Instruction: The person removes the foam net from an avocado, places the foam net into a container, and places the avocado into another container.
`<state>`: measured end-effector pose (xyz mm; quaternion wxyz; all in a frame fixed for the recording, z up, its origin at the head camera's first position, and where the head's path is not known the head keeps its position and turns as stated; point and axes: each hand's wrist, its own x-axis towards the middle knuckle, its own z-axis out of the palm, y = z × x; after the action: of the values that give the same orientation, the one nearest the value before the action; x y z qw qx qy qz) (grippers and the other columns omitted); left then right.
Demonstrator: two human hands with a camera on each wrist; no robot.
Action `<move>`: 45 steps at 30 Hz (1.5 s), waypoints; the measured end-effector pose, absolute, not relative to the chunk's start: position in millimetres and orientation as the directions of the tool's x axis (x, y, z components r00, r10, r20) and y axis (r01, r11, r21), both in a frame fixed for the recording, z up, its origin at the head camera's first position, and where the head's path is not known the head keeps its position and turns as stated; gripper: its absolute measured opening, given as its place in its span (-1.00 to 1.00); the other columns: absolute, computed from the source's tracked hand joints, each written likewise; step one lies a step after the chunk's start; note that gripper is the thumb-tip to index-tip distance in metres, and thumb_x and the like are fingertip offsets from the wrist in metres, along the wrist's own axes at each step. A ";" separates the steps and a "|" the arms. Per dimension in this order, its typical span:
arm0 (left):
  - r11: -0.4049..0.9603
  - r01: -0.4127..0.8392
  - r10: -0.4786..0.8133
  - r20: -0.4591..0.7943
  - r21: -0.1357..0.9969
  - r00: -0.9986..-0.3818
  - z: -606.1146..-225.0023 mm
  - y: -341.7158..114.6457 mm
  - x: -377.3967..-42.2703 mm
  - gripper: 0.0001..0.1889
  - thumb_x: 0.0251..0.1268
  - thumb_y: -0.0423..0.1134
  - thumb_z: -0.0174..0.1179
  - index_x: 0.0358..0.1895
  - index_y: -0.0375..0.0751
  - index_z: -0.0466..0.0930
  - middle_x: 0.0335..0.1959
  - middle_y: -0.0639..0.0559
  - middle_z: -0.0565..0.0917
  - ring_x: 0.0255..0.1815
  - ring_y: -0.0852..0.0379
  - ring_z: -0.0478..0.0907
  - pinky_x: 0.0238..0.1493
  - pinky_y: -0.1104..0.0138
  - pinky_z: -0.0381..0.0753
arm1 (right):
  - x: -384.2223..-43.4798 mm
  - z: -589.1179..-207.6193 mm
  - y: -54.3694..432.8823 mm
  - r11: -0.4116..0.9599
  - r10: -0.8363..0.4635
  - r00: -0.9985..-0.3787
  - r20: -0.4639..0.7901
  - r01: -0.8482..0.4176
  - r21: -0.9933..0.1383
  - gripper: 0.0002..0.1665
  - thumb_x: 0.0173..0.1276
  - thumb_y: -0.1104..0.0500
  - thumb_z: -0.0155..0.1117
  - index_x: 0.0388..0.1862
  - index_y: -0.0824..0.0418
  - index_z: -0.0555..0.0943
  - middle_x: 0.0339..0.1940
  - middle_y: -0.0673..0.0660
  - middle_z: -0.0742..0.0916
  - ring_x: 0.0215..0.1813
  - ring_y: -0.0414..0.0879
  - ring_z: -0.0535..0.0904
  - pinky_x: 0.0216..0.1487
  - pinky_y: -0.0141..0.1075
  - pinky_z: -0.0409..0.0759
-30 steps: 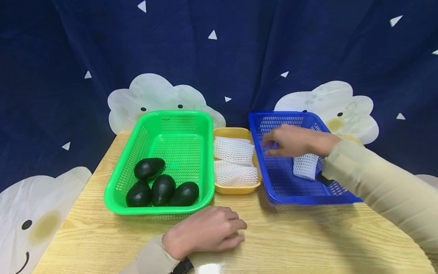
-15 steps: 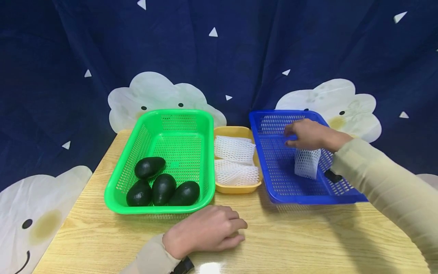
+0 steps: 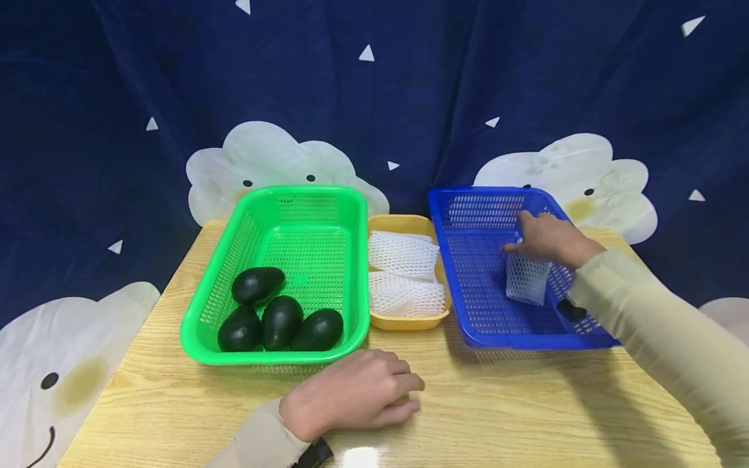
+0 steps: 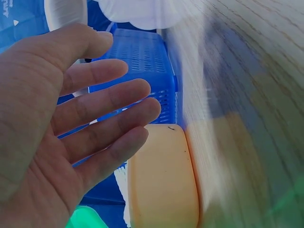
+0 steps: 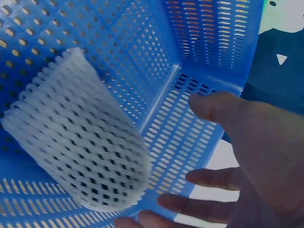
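Observation:
My right hand (image 3: 552, 239) is over the blue basket (image 3: 462, 328), its fingers spread and holding nothing. Below it on the basket floor lies a white foam net sleeve (image 3: 528, 279). In the right wrist view the net sleeve (image 5: 85, 137) looks filled out and rounded at one end, with dark showing through the mesh. Thumb and fingers of the right hand (image 5: 266, 166) stand apart from it there. My left hand (image 3: 357, 393) rests on the table in front of the green basket, fingers loosely bent. The left wrist view shows that hand (image 4: 80, 109) with a bare palm.
The green basket (image 3: 361, 286) at left holds several dark avocados (image 3: 282, 323). Between the baskets stands a yellow tray (image 3: 409, 323) with flat white foam net sleeves (image 3: 404, 253). A dark blue curtain (image 3: 409, 97) with clouds hangs behind the wooden table (image 3: 497, 416).
My right hand has moved to the right across the blue basket, and its fingers have spread. The left hand, avocados and net sleeves stay where they were.

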<state>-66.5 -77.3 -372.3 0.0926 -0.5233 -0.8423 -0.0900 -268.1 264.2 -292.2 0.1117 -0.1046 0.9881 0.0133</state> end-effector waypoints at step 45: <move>0.436 0.900 0.870 0.246 0.023 -0.428 -375.0 -75.5 -68.7 -0.85 0.49 -0.02 0.18 -0.18 0.05 0.67 -0.39 0.32 0.68 -0.36 0.36 0.59 -0.23 0.46 0.62 | -285.9 -339.1 285.3 0.974 -0.158 -0.917 -0.367 -0.085 -0.209 0.03 0.38 -0.11 0.38 0.44 0.53 0.11 0.29 0.78 0.35 0.26 0.66 0.43 -0.37 0.02 0.78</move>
<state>-68.7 -75.5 -375.0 0.0989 -0.5258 -0.8415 -0.0754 -285.9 285.3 -339.1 0.1941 -0.0623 0.9744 -0.0948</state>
